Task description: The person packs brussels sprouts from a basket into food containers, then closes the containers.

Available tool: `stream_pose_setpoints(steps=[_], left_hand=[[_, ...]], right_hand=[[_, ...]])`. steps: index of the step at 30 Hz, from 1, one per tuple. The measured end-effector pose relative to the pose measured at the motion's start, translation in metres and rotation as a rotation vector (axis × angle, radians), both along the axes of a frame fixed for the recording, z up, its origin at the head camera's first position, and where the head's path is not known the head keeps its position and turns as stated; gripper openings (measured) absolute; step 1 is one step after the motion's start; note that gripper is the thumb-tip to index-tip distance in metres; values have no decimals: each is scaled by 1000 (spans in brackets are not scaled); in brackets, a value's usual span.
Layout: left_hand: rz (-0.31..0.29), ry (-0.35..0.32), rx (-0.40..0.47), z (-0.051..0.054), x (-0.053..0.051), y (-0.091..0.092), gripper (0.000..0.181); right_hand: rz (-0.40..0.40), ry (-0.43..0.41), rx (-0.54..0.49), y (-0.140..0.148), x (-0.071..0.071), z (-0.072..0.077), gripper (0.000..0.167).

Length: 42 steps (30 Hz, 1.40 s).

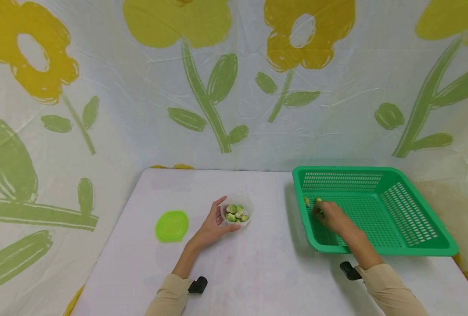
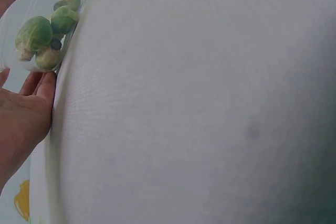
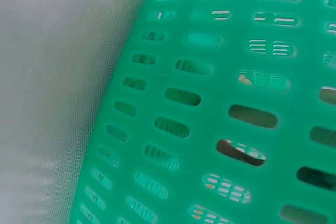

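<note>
My left hand holds a small clear plastic tub on the table, with thumb and fingers on either side. Several green Brussels sprouts lie inside it, also seen close up as sprouts in the left wrist view. My right hand reaches down into a green plastic basket, fingers bent near its left wall. Beside the fingertips lies one sprout, and another sprout rests against the wall. Whether the fingers pinch anything is hidden; the right wrist view shows mostly the basket's slotted wall.
A bright green lid lies flat on the white table, left of the tub. The basket fills the table's right side. Behind the table hangs a flower-patterned cloth.
</note>
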<state>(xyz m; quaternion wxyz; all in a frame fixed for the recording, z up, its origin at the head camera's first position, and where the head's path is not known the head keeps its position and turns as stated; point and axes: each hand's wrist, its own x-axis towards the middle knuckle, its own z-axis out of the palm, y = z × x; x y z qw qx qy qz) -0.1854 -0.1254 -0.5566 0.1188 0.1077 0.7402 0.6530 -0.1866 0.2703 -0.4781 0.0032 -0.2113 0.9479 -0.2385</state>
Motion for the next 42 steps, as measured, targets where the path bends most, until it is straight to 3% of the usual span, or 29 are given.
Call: stream_pose_setpoints(steps=[13,25,42], left_hand=[[-11,1,-10,2,0,-1,105],[-11,-1,-6,0,-1,-1,106],[-7,-3,-15,1,-1,-1,105]], right_hand=[[-7,115,-34,-2,4,5,15],[-63,381,-147,-9,7,12,20],[-150,525,-286,-32,9,30,24]])
